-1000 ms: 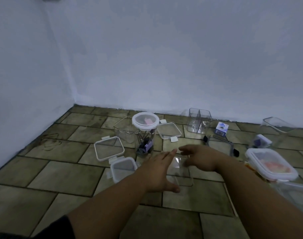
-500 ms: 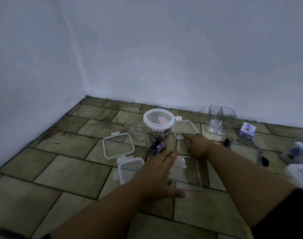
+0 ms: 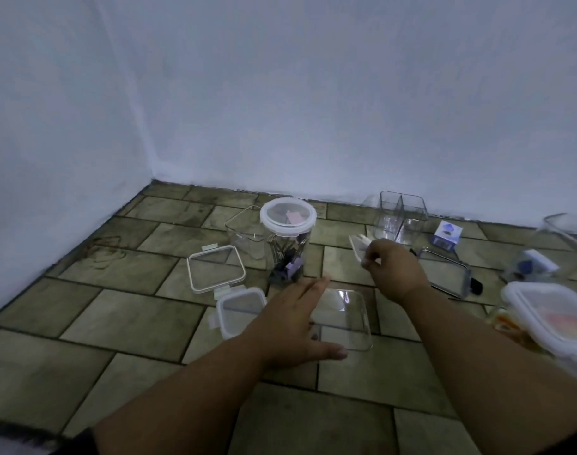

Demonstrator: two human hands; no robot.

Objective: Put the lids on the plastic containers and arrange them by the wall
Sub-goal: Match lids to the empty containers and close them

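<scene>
A shallow clear rectangular container (image 3: 346, 318) lies on the tiled floor in front of me. My left hand (image 3: 290, 323) rests flat against its left side, fingers spread. Just beyond it, my right hand (image 3: 392, 267) is lifted off the floor, pinching the edge of a clear white-rimmed lid (image 3: 357, 246) that tilts up. Left of the hands lie a square lid (image 3: 215, 269) and a small square lidded container (image 3: 239, 310). A tall round jar (image 3: 287, 241) with its white lid on stands behind them.
An open clear tub (image 3: 244, 229) sits behind the jar. A divided clear box (image 3: 400, 215) stands by the wall, with a small blue-white box (image 3: 448, 234) beside it. A black-clipped lid (image 3: 444, 274) and a lidded white-rimmed container (image 3: 549, 318) lie to the right.
My right hand reached to the lid lying beside the jar, took hold of it and lifted it off the floor. My left hand stayed against the shallow container.
</scene>
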